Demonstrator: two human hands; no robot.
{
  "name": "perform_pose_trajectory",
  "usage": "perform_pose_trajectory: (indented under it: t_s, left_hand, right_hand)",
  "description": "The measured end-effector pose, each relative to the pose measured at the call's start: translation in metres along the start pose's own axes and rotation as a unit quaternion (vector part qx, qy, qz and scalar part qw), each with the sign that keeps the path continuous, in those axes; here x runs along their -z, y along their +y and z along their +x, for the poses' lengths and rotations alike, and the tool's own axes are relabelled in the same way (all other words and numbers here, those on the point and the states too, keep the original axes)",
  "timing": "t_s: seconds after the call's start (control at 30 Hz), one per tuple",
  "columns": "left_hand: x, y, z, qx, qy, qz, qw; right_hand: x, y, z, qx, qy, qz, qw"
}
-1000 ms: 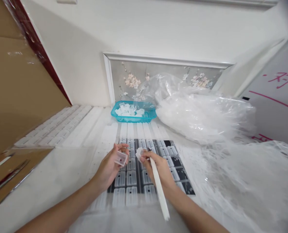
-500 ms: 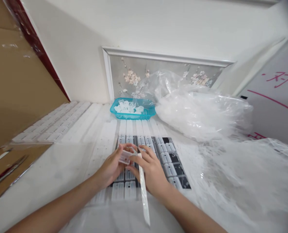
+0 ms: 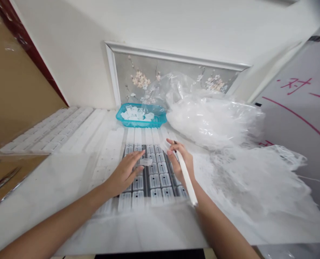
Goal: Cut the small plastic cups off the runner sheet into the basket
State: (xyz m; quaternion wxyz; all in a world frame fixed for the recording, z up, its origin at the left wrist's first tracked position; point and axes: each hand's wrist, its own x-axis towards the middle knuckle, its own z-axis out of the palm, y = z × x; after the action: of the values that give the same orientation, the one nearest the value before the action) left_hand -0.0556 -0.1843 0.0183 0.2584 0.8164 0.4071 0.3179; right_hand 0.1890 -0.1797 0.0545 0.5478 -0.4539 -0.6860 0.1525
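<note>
Rows of small clear plastic cases [image 3: 154, 181] lie over a dark sheet in the middle of the table. Above them, my left hand [image 3: 127, 169] has its thumb and fingers apart, with a loose clear piece [image 3: 146, 162] just beyond the fingertips. To the right, my right hand [image 3: 182, 158] is closed round a long white-handled tool [image 3: 187, 178], whose handle slants down over the wrist. A blurred clear piece [image 3: 164, 145] shows by the right fingertips; whether they grip it is unclear.
Behind the cases stands a blue basket [image 3: 141, 124] of small translucent pieces. Large clear plastic bags [image 3: 216, 120] cover the right side. More white rows [image 3: 54, 133] lie at left, near cardboard [image 3: 22, 169] with tweezers on it.
The hands have parted: my right hand has moved right with the white tool, and my left hand has opened away from the clear piece it held. The view has shifted slightly.
</note>
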Motion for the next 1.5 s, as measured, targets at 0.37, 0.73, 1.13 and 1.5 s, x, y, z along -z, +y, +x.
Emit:
perform_pose_trajectory:
  t_s: [0.37, 0.73, 1.13, 1.5]
  left_hand:
    - [0.001, -0.008, 0.008, -0.081, 0.116, 0.093, 0.986]
    - [0.008, 0.013, -0.009, -0.228, 0.053, 0.367, 0.900]
    - [0.017, 0.008, -0.009, -0.199, 0.007, 0.299, 0.933]
    - [0.021, 0.003, -0.007, -0.147, -0.004, 0.242, 0.959]
  right_hand:
    - [-0.018, -0.003, -0.008, -0.051, -0.079, 0.047, 0.995]
    - [-0.024, -0.010, -0.017, 0.073, -0.032, -0.024, 0.997]
    - [-0.031, -0.006, -0.024, 0.078, -0.168, -0.030, 0.982]
    - [-0.023, -0.002, -0.022, 0.123, -0.303, -0.030, 0.945]
